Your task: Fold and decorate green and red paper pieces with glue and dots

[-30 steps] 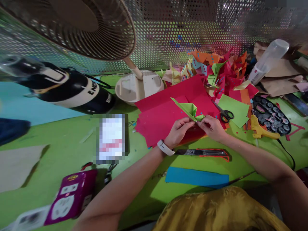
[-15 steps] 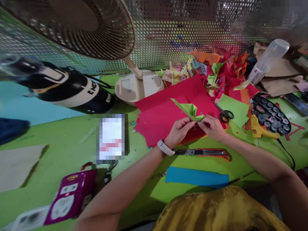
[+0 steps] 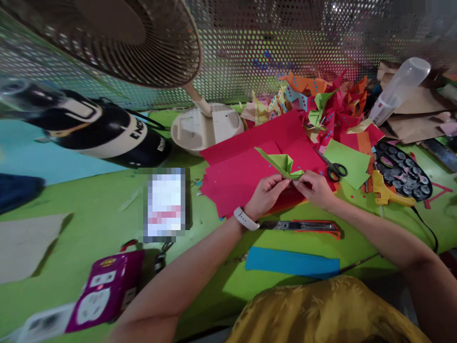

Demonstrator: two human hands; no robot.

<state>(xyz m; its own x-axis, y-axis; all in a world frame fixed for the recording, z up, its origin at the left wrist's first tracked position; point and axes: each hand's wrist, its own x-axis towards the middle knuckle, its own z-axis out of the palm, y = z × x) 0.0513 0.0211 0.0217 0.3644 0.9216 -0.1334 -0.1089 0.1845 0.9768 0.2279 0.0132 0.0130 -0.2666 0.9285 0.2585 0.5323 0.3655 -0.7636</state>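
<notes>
Between my two hands is a green origami crane (image 3: pixel 282 164), folded from paper, with one long thin point rising to the upper left. My left hand (image 3: pixel 267 193) pinches its lower edge between thumb and fingers. Close beside it, my right hand (image 3: pixel 314 189) pinches the right-hand part of the fold, the thumbs almost meeting. Red paper sheets (image 3: pixel 243 176) lie under and behind the hands. A cutter knife (image 3: pixel 303 227) rests just below them, and black-handled scissors (image 3: pixel 333 169) lie to the right, beside a green paper square (image 3: pixel 352 162).
Folded paper figures (image 3: pixel 321 95) pile up at the back near a clear bottle (image 3: pixel 400 90). A yellow glue gun (image 3: pixel 392 193) and black palette (image 3: pixel 403 169) lie right. At left are a fan (image 3: pixel 207 128), black flask (image 3: pixel 117 131), phone (image 3: pixel 164 202) and purple pouch (image 3: pixel 107 286); blue paper (image 3: pixel 293 262) lies in front.
Almost nothing differs. Both hands keep their pinch on the green origami crane, which has shifted only very slightly.
</notes>
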